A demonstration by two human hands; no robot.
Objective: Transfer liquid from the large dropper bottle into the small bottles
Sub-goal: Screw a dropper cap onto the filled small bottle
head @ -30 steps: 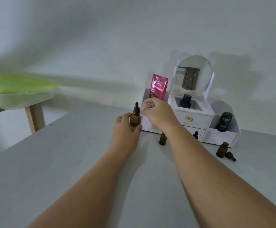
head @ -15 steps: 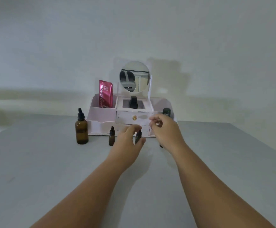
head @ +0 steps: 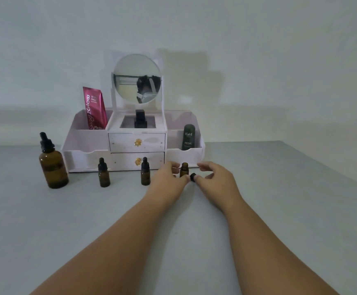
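Note:
The large amber dropper bottle stands capped at the left of the grey table. Two small capped amber bottles stand in a row to its right. A third small bottle stands uncapped, and its black dropper cap lies on the table just beside it. My left hand curls around the left side of the uncapped bottle with its fingers apart. My right hand hovers to the right, fingers spread, with its thumb tip at the cap.
A white organiser with two drawers and a round mirror stands right behind the bottles. It holds a pink tube, a black bottle and a dark green bottle. The table edge runs along the right.
My left hand has let go of the large bottle, which now stands alone at the left. Both hands have moved right, past the middle small bottle, to the uncapped bottle and its cap.

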